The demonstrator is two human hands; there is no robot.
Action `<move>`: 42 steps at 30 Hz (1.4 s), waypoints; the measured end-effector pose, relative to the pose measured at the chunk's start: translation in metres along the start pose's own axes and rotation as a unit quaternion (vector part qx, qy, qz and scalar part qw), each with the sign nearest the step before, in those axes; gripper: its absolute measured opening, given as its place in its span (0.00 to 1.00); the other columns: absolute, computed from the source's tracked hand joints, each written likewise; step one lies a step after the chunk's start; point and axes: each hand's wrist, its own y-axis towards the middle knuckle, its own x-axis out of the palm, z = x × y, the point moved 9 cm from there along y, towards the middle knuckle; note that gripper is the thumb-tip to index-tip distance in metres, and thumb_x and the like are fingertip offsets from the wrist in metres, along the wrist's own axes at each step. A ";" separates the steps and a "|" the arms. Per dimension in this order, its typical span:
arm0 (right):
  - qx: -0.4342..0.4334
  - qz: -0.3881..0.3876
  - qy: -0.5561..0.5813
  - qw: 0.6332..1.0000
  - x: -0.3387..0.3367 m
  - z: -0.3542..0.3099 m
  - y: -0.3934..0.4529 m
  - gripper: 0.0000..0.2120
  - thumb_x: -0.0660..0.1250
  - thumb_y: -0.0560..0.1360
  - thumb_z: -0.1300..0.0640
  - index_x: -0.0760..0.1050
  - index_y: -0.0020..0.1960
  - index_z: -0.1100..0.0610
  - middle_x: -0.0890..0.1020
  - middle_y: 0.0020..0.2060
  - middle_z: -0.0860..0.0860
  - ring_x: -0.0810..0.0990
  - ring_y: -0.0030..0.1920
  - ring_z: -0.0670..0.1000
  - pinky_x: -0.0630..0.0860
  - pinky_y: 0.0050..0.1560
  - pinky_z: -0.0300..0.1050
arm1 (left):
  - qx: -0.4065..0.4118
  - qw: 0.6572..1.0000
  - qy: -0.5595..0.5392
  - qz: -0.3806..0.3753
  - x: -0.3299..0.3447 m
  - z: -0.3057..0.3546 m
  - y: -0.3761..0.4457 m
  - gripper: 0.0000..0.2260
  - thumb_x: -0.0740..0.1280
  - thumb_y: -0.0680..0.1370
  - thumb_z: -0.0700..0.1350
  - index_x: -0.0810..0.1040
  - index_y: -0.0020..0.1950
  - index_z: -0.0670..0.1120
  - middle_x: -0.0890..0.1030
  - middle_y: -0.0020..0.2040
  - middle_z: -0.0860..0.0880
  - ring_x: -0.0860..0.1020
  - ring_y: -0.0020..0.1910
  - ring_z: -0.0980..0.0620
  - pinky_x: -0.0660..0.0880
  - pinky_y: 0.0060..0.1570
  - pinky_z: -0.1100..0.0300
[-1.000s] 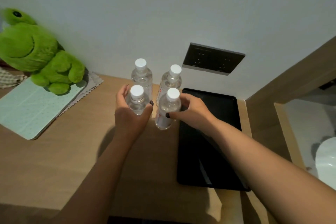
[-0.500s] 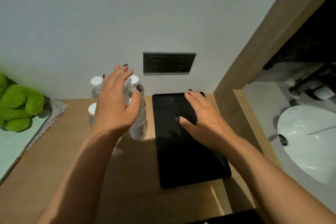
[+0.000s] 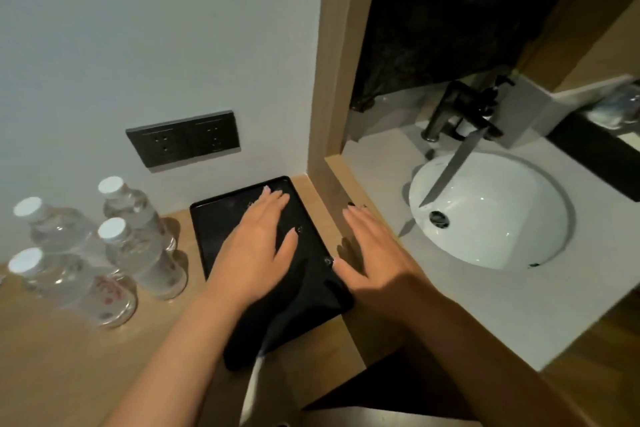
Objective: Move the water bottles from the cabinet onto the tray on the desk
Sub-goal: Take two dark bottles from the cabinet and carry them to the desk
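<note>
Both hands have left the four water bottles (image 3: 100, 256), which stand on the desk (image 3: 62, 367) beside the black tray (image 3: 214, 218); the left hand (image 3: 258, 246), fingers straight, hides much of it, the right hand (image 3: 374, 253) spread flat alongside.

1. I have one view only, the head camera, so nothing overlaps with a second view.
2. It looks forward and steeply down from above the desk (image 3: 62, 367), facing the wall.
3. It sits close: both forearms enter from the bottom edge.
4. The wide lens bends the sink (image 3: 491, 218) at right and the bottles (image 3: 138, 246) at lower left.
</note>
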 end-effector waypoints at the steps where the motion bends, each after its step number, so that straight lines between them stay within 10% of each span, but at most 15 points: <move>1: 0.005 -0.003 -0.001 1.000 -0.005 0.012 -0.007 0.36 0.59 0.80 0.44 0.44 0.79 0.53 0.47 0.79 0.47 0.43 0.78 0.45 0.41 0.72 0.38 | 0.001 1.000 -0.003 -0.008 0.009 0.014 -0.001 0.26 0.62 0.80 0.50 0.59 0.77 0.50 0.58 0.78 0.52 0.53 0.77 0.58 0.52 0.70 0.62; 26: 0.212 0.119 -0.015 0.970 -0.182 0.402 -0.310 0.35 0.57 0.80 0.43 0.46 0.80 0.54 0.50 0.79 0.49 0.44 0.78 0.47 0.45 0.74 0.40 | 0.175 0.966 0.008 -0.187 0.294 0.419 -0.023 0.27 0.58 0.82 0.53 0.53 0.79 0.51 0.53 0.79 0.54 0.49 0.77 0.58 0.48 0.68 0.66; 42: 0.412 0.175 0.070 0.891 -0.230 0.609 -0.331 0.35 0.60 0.79 0.44 0.49 0.79 0.53 0.53 0.79 0.48 0.47 0.78 0.46 0.50 0.74 0.41 | 0.272 0.915 0.009 -0.297 0.457 0.564 0.098 0.29 0.59 0.81 0.55 0.50 0.79 0.52 0.51 0.80 0.54 0.45 0.78 0.56 0.54 0.75 0.54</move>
